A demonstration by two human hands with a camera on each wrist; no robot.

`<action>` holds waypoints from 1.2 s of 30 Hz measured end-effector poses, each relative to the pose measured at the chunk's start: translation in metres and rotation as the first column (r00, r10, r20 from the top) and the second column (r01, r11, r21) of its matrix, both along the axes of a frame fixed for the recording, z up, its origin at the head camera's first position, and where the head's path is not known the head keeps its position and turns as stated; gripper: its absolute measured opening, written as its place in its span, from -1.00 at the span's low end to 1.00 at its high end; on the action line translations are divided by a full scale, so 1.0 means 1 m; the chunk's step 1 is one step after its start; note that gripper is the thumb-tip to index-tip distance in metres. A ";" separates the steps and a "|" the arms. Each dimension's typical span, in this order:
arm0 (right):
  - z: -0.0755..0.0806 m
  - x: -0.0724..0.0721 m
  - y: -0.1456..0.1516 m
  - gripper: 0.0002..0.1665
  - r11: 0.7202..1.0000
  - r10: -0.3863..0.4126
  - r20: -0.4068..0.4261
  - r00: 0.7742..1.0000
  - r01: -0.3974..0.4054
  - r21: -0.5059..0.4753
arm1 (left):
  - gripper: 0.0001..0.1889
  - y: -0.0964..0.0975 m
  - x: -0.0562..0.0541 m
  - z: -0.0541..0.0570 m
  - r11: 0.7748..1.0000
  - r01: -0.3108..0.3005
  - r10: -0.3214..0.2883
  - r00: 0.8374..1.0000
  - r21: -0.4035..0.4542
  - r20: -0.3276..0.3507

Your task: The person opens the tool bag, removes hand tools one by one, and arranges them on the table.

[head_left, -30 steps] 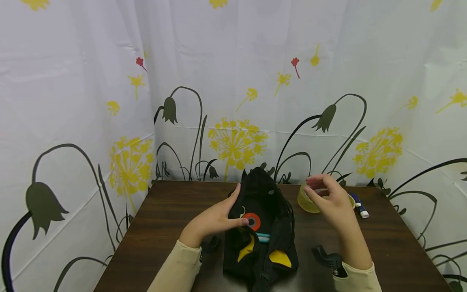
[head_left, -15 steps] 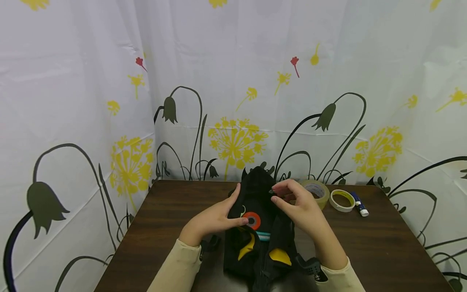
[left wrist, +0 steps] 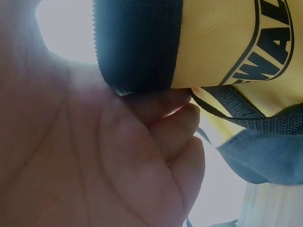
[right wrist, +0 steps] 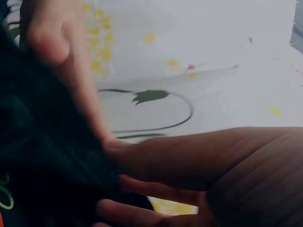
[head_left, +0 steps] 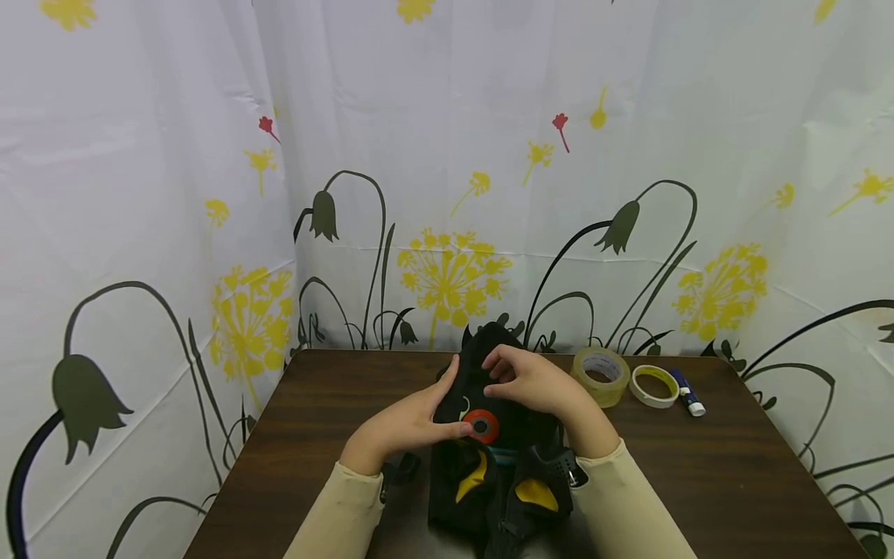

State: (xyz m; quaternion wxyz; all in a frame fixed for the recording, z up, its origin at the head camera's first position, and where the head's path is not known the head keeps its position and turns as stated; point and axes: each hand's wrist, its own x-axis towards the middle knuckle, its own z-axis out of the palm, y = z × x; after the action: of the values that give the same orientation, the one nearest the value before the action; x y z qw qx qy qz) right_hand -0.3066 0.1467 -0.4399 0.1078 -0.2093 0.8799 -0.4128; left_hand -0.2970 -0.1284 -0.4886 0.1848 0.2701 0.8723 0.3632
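Note:
A black and yellow zippered bag (head_left: 457,485) with black lettering on its yellow side stands gaping on the table in the head view. My left hand (head_left: 401,427) grips its left edge, thumb over the inner side and fingers curled against the outside in the left wrist view. Inside lies an orange-red ring (head_left: 482,425) with a dark centre, close to the left thumb; a teal strip (head_left: 504,456) shows below it. Over the opening is my right hand (head_left: 534,380), fingers loosely bent, a gap between thumb and fingertips, and nothing visible held. The bag's depth is dark.
Right of the bag, a wide clear tape roll (head_left: 609,392), a narrower white and yellow tape roll (head_left: 653,400) and a blue glue stick (head_left: 687,392) with a white end rest on the brown table (head_left: 733,481). A flowered curtain (head_left: 447,155) hangs behind.
My right hand has moved left from in front of the tape rolls to over the bag's opening, uncovering both rolls. The left hand keeps its grip on the bag's edge.

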 end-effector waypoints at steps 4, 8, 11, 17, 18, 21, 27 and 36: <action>-0.012 -0.017 -0.011 -0.52 0.998 0.046 0.068 0.997 -0.048 0.027 | 0.22 -0.002 0.001 0.000 1.000 -0.003 0.003 1.000 0.012 0.009; -0.031 -0.030 -0.020 -0.49 0.999 0.041 0.083 0.996 -0.042 0.018 | 0.24 -0.003 0.001 -0.003 1.000 0.004 -0.004 1.000 0.013 0.016; -0.045 -0.035 -0.024 -0.48 1.000 0.020 0.078 0.997 -0.021 0.012 | 0.23 -0.004 0.001 -0.005 1.000 0.011 -0.011 1.000 0.011 0.022; -0.066 -0.040 -0.027 -0.34 1.000 -0.004 0.078 0.997 0.002 0.024 | 0.23 -0.005 0.001 -0.004 1.000 0.011 -0.012 0.999 0.024 0.034; -0.069 -0.041 -0.028 -0.31 1.000 -0.004 0.078 0.997 0.002 0.023 | 0.23 -0.005 0.001 -0.004 1.000 0.012 -0.013 0.999 0.024 0.035; -0.077 -0.043 -0.029 -0.27 1.000 -0.003 0.072 0.997 0.003 0.003 | 0.22 -0.006 0.001 -0.003 1.000 0.015 -0.016 0.999 0.028 0.036; -0.090 -0.043 -0.028 -0.18 0.999 0.003 0.072 0.997 0.001 -0.049 | 0.21 -0.006 0.001 0.000 0.999 0.015 -0.017 0.999 0.031 0.043; -0.105 -0.043 -0.026 -0.14 1.000 0.000 0.108 0.994 0.003 -0.026 | 0.23 -0.006 0.001 0.004 1.000 0.024 -0.025 0.998 0.014 0.060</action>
State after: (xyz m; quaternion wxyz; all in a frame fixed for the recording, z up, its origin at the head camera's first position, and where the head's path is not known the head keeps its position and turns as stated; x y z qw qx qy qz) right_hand -0.3500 0.1204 -0.5445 0.1523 -0.1873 0.8673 -0.4353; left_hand -0.2961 -0.1344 -0.4844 0.2139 0.2710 0.8606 0.3745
